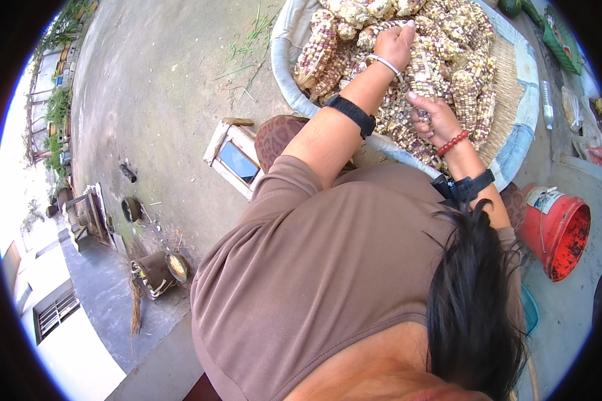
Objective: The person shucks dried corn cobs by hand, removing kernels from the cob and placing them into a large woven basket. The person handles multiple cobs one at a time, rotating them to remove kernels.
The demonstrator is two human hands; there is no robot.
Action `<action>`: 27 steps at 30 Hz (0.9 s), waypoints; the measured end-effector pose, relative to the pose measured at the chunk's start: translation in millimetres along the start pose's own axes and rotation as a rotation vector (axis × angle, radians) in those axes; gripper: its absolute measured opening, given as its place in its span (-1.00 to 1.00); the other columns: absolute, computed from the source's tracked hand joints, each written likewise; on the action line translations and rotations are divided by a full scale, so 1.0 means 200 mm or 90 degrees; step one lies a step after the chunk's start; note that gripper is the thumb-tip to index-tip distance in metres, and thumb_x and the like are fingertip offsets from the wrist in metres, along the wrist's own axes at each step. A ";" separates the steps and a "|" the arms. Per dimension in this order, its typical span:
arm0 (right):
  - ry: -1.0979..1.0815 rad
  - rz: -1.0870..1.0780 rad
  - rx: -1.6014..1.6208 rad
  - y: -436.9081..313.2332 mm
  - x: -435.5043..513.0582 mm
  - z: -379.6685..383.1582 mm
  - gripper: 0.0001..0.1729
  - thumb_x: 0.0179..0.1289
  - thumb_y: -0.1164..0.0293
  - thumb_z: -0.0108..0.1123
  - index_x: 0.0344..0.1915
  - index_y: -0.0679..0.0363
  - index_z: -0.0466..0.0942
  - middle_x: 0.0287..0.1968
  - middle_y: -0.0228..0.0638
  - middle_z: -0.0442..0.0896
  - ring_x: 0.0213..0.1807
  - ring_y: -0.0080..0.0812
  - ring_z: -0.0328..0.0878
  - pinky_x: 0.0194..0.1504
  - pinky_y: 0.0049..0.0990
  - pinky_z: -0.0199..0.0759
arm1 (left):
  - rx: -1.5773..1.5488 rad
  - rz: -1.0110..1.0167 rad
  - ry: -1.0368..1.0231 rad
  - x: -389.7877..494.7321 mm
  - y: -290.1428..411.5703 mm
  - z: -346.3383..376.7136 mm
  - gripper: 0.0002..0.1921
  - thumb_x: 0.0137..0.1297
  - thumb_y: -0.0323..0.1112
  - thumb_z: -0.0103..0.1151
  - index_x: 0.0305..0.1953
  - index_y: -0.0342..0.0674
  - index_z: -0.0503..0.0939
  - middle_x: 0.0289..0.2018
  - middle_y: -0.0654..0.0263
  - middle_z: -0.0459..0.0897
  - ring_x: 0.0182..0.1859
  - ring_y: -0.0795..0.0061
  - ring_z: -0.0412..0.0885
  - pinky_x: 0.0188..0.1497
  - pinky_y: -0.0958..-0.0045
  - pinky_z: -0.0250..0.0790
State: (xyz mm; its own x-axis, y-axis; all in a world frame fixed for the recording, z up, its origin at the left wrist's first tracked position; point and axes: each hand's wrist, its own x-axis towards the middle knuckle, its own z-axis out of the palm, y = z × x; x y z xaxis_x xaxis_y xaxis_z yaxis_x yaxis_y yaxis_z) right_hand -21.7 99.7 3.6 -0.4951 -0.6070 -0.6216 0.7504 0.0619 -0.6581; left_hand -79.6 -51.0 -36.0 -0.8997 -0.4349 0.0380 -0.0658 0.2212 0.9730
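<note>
A cloth-edged woven basket (pixel 514 95) is heaped with ears of purple, white and yellow corn (pixel 321 47). Over its upper middle is my left hand (pixel 395 46), wearing a silver bangle, with fingers curled and thumb raised beside a corncob; what lies inside the fingers is hidden. My right hand (pixel 437 120), with a red bead bracelet, is lower and to the right, at the near part of the heap. Its thumb is extended and its fingers curl by kernel-covered ears; whether it grips one is unclear.
A wooden stool (pixel 231 131) bearing a phone stands left of my knee. At the right are a red bucket (pixel 539 220) on its side, a plastic bottle (pixel 547 105) and a green basket (pixel 562 42). A container of kernels (pixel 153 273) is at the lower left.
</note>
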 end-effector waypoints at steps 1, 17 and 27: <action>-0.012 0.008 0.018 0.00 0.00 0.00 -0.75 0.06 0.23 0.15 -0.49 0.11 0.32 -0.67 -0.49 0.35 -0.81 -0.75 0.15 -0.83 -0.79 -0.10 | -0.044 0.003 -0.010 0.00 0.00 0.00 -0.55 0.18 -0.02 -0.06 -0.52 -0.36 0.50 -0.73 0.41 0.36 -0.60 0.63 0.26 -0.53 0.52 0.16; -0.131 0.089 0.164 0.00 -0.02 -0.02 -0.77 0.12 0.22 0.07 -0.49 0.11 0.36 -0.66 -0.50 0.33 -0.81 -0.78 0.09 -0.84 -0.84 -0.13 | -0.064 0.164 -0.033 -0.03 0.04 -0.06 -0.62 0.27 -0.23 -0.20 -0.64 -0.36 0.32 -0.76 0.33 0.25 -0.63 0.53 0.14 -0.54 0.41 0.08; -0.195 0.104 0.227 0.01 -0.02 -0.04 -0.77 0.12 0.20 0.06 -0.48 0.12 0.37 -0.66 -0.50 0.34 -0.82 -0.79 0.08 -0.85 -0.85 -0.13 | 0.029 0.187 -0.010 0.00 0.00 -0.04 -0.61 0.26 -0.21 -0.20 -0.62 -0.38 0.37 -0.75 0.24 0.32 -0.63 0.46 0.18 -0.53 0.38 0.11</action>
State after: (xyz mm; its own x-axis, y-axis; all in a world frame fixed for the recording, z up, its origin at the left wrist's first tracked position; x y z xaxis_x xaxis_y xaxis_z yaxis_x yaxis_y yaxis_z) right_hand -21.7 107.7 0.6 -0.2477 -0.8205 -0.5151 0.9368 -0.0673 -0.3433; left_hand -76.1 -57.3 -33.7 -0.8894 -0.3335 0.3127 0.1791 0.3752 0.9095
